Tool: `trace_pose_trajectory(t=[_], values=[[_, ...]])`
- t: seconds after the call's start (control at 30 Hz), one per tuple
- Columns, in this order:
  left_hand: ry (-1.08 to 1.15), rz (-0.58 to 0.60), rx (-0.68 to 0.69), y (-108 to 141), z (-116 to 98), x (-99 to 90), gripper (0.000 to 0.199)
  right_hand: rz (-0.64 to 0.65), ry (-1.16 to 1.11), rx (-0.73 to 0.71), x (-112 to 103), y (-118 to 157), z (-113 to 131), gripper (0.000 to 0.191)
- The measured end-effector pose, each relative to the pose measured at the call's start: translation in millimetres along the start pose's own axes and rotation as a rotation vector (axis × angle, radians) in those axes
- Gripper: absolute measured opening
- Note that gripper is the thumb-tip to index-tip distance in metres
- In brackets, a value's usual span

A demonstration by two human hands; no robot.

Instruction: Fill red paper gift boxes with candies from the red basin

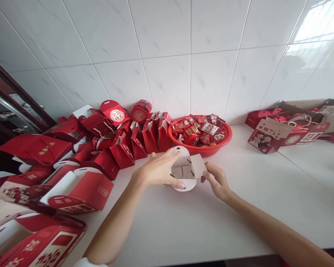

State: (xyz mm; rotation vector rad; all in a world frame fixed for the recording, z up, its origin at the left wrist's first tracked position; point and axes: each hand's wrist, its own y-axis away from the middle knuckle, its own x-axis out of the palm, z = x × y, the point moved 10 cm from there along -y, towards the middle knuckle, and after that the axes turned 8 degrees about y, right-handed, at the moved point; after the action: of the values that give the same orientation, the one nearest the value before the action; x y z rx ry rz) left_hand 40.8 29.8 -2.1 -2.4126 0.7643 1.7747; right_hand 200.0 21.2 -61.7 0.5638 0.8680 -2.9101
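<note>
A small cardboard gift box [181,171] stands with its top flaps up, its white inside facing me and nothing in it that I can see. My left hand [158,168] spans the box's left side, thumb on the near rounded flap and fingers toward the far one. Between the thumb and fingers of my right hand [217,180] is the edge of the right-hand flap, folded outward. Just behind the box sits a red plastic basin [203,150] heaped with red-wrapped sweets [200,129].
Many red gift boxes [100,161] crowd the left side of the white table [211,230]. At the right stand a printed gift box [268,137] and further red boxes [297,137]. A tiled wall [167,81] closes off the back.
</note>
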Motion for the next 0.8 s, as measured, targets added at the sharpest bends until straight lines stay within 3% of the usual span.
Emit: trace_pose_trajectory(t=[0.23, 0.4, 0.6, 0.8], values=[[0.055, 0.098, -0.021, -14.6, 14.0, 17.2, 0.117, 0.113, -0.251, 0.27, 14.0, -1.6, -24.5, 0.026], [0.175, 0.013, 0.057, -22.8, 5.6, 17.2, 0.101, 0.065, -0.409, 0.356, 11.6, -8.3, -44.3, 0.025], [0.231, -0.03, 0.093, -18.5, -3.8, 11.1, 0.088, 0.068, -0.286, 0.289, -1.8, -13.3, -41.4, 0.033], [0.197, -0.055, 0.08, -10.1, 1.6, 0.1, 0.076, 0.054, -0.179, 0.244, -8.1, -13.6, -37.5, 0.047]])
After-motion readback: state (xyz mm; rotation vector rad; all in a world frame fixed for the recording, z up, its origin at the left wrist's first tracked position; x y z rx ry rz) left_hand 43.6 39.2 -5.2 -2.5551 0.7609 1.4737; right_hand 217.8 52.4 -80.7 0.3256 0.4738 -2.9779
